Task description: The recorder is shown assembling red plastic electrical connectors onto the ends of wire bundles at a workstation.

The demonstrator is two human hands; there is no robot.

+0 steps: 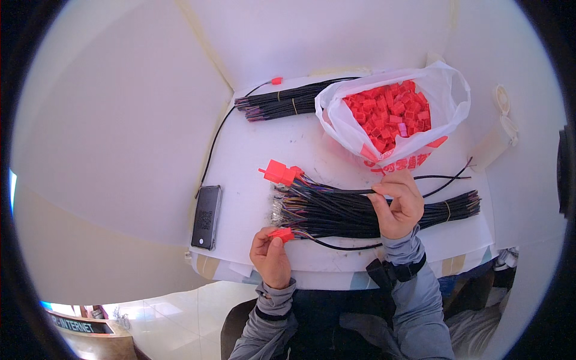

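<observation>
The red connectors look, from where I'm standing, like smooth, faintly shiny plastic, and the bag is thin, crinkled plastic. The cables wear matt black sheathing; their tips glint like metal. The phone looks smooth and glossy, the sleeves are wrinkled cloth, the floor polished tile.

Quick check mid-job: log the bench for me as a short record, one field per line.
left hand: pinching a small red connector
right hand: pinching a black cable between thumb and fingers
near bundle: black cables, banded toward the right end, wire ends at both ends
large red connector: at the near bundle's upper left
white bag: open, beyond the near bundle, holding many red pieces
back bundle: banded black cables, left of the bag
phone: dark, at the left side of the white table
</observation>
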